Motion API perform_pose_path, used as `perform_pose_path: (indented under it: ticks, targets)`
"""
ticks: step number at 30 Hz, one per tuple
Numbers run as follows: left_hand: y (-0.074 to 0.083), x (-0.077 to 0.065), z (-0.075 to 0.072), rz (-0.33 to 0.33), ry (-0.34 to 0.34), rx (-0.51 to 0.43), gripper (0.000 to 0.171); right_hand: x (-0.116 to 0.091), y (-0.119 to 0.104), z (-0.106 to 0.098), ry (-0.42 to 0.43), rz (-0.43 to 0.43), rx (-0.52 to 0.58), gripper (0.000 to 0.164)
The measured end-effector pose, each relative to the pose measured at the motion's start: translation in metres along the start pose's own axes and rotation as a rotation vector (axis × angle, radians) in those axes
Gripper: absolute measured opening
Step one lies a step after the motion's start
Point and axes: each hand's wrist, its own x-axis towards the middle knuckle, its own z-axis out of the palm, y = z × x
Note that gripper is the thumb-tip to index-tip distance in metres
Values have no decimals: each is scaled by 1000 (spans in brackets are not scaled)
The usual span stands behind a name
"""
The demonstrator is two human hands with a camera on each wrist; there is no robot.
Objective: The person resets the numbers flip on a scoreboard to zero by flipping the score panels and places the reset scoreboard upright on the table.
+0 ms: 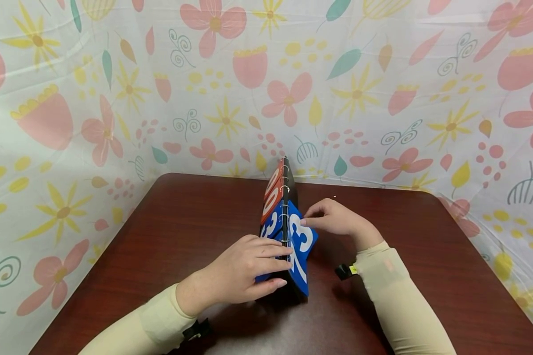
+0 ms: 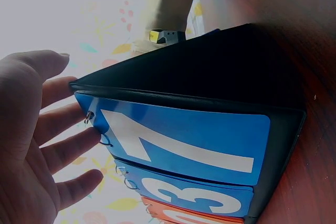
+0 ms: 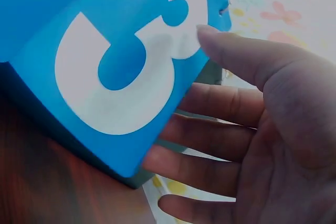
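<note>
A black tent-shaped flip scoreboard (image 1: 292, 190) stands with its ringed ridge pointing away from me. My left hand (image 1: 244, 268) rests on the near end of the ridge, fingers fairly straight across the rings and thumb apart. On that side are a blue card with a white 7 (image 2: 210, 135), a blue 3 card (image 2: 239, 188) and red cards (image 1: 272, 195) with zeros. My right hand (image 1: 339, 219) pinches a blue number card (image 3: 123, 111) bearing a white 3 between thumb and fingers, its lower corner lifted out from the right face. Another blue card (image 1: 298, 276) lies nearer me.
The scoreboard stands on a dark red-brown wooden table (image 1: 195, 212). A white flower-printed curtain (image 1: 257, 108) hangs behind and along the sides. Small black wrist devices sit under the left cuff (image 1: 162, 315) and beside the right cuff (image 1: 379, 271).
</note>
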Motion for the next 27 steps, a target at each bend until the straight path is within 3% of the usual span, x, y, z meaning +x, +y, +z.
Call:
perform_pose_path:
  ticks: [7, 18, 24, 27]
  targets:
    - [1, 0, 0, -14, -14, -9, 31, -4, 8, -6, -13, 21, 77, 13]
    - [1, 0, -1, -25, -28, -21, 31, -15, 15, -25, 88, -48, 192, 16]
    - [1, 0, -1, -19, -27, -15, 31, -24, 14, -37, 67, -123, 422, 30]
    - [1, 0, -1, -20, -26, -18, 31, -27, 12, -40, 41, -149, 607, 26]
